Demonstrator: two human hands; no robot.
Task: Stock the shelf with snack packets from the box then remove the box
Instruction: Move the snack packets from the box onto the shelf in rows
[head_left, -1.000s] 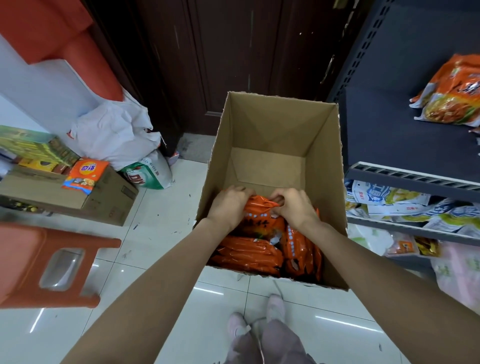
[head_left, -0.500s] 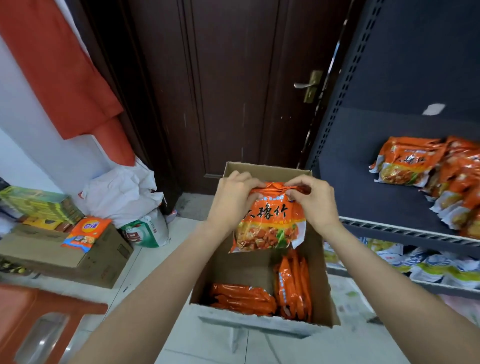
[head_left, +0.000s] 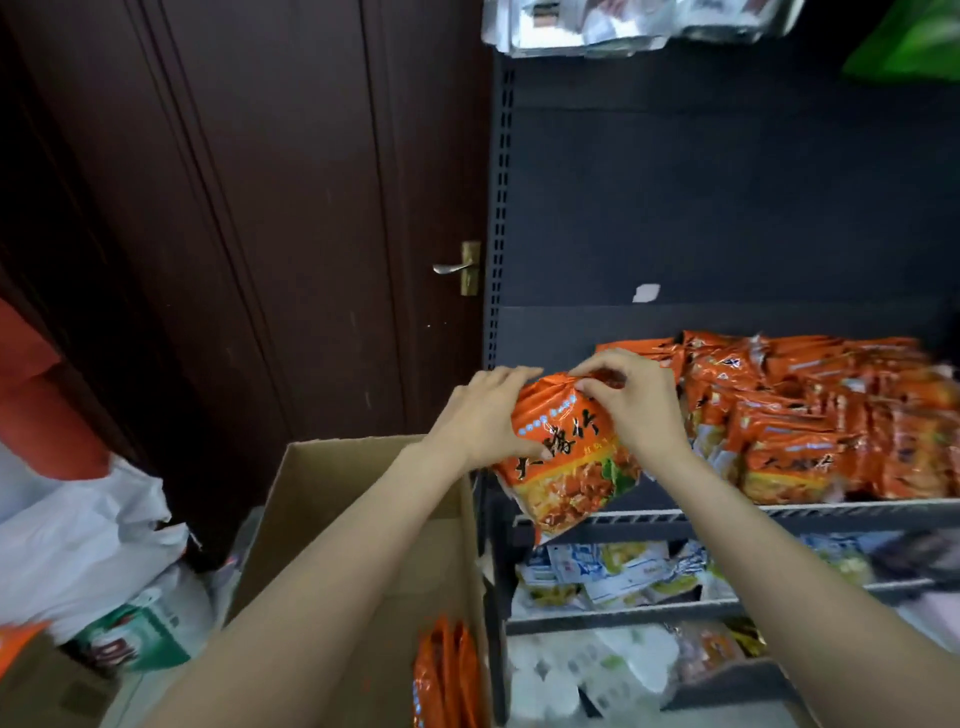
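Note:
An orange snack packet (head_left: 563, 457) hangs in the air at the left front corner of the dark shelf (head_left: 727, 512). My left hand (head_left: 480, 418) grips its left side and my right hand (head_left: 628, 400) pinches its top edge. To the right, several orange packets (head_left: 810, 415) lie piled on the shelf. The open cardboard box (head_left: 311, 493) stands on the floor below my arms, with more orange packets (head_left: 447, 675) upright inside at its right wall.
A dark wooden door (head_left: 260, 234) with a brass handle (head_left: 457, 267) stands behind the box. White bags (head_left: 78, 545) and a green-labelled sack (head_left: 140, 634) lie at the left. Lower shelves hold white and yellow packets (head_left: 613, 571). More goods sit on a top shelf (head_left: 597, 26).
Both hands have lifted the orange packet out of the box and carried it up and right to the shelf edge. The view has risen from the box toward the shelf.

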